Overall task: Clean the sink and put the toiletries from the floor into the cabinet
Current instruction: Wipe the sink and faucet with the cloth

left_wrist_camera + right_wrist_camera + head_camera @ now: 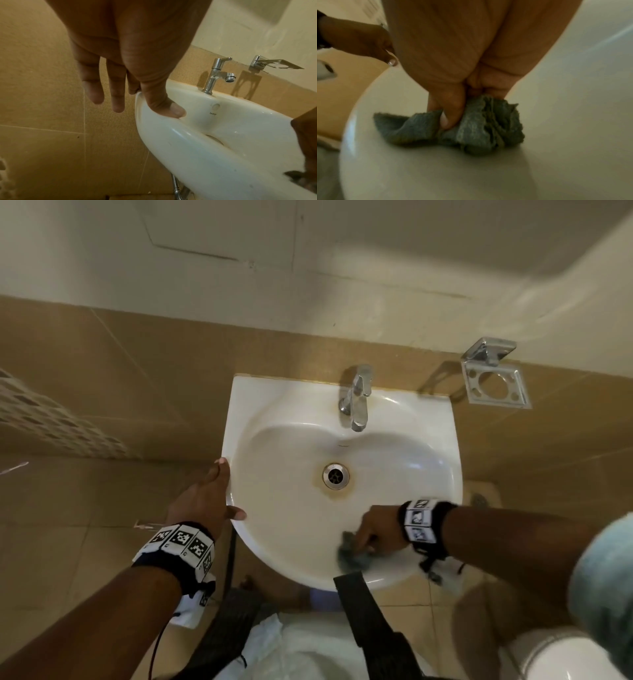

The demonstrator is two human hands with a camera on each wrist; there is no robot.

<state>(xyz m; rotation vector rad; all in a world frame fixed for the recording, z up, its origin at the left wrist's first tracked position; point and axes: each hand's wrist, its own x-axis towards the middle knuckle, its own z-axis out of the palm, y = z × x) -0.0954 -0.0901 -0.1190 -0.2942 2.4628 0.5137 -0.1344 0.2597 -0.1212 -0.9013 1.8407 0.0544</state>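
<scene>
The white sink (291,440) hangs on the tan tiled wall, with brownish stains round its drain (335,475). My right hand (370,529) grips a crumpled grey-blue cloth (349,554) and presses it on the basin's near inner slope. The right wrist view shows fingers and thumb of that right hand (453,108) bunched round the cloth (479,128) against the sink (556,135). My left hand (209,494) rests on the sink's left rim. There the left hand (150,102) lays its thumb over the rim of the sink (205,155), fingers straight outside. No toiletries show.
A chrome tap (356,398) stands at the sink's back edge. A metal holder (493,385) juts from the wall at the right. A white toilet (565,659) sits at the lower right, a perforated white basket (51,422) at the left. Pipes (178,189) run under the sink.
</scene>
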